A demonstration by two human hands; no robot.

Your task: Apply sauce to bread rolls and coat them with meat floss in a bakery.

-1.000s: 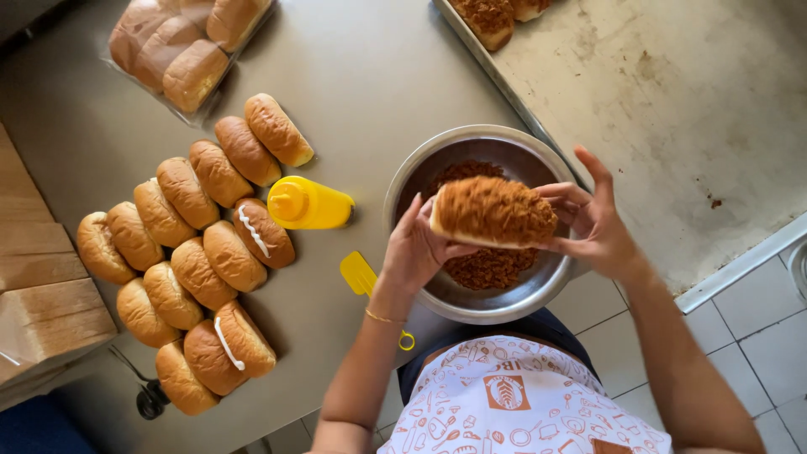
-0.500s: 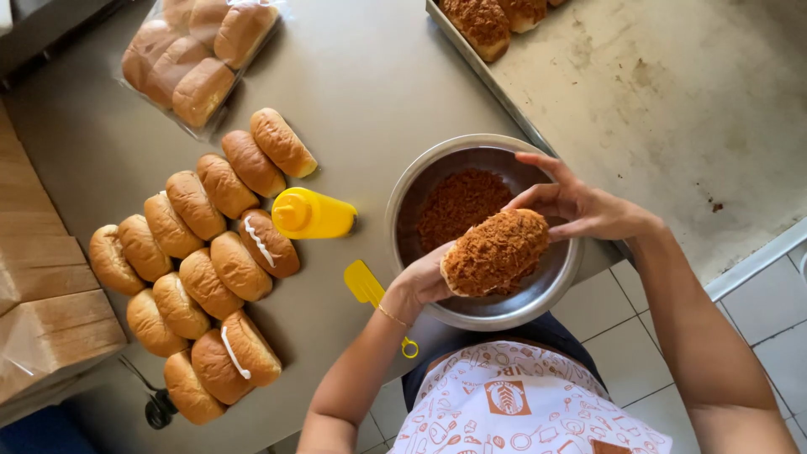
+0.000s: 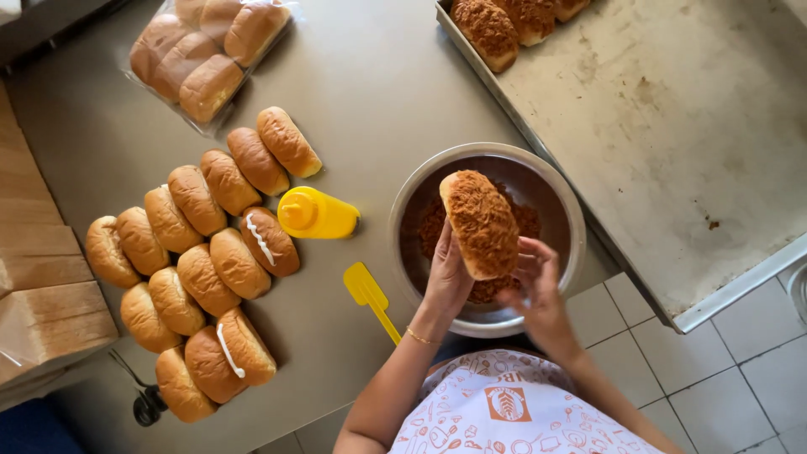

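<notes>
- Grey metal desk (image 3: 378, 92) carries plain buns (image 3: 202, 252) at left, then a yellow squeeze bottle (image 3: 318, 213).
- Left hand (image 3: 448, 277) and right hand (image 3: 538, 290) both grip a floss-coated bun (image 3: 479, 220) above a steel bowl (image 3: 412, 197).
- Baking tray (image 3: 672, 143) lies right.

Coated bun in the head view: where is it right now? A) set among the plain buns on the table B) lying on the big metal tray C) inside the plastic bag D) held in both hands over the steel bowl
D: the coated bun is held between the left hand and the right hand above the steel bowl of brown crumbs, not lying on the tray.
</notes>
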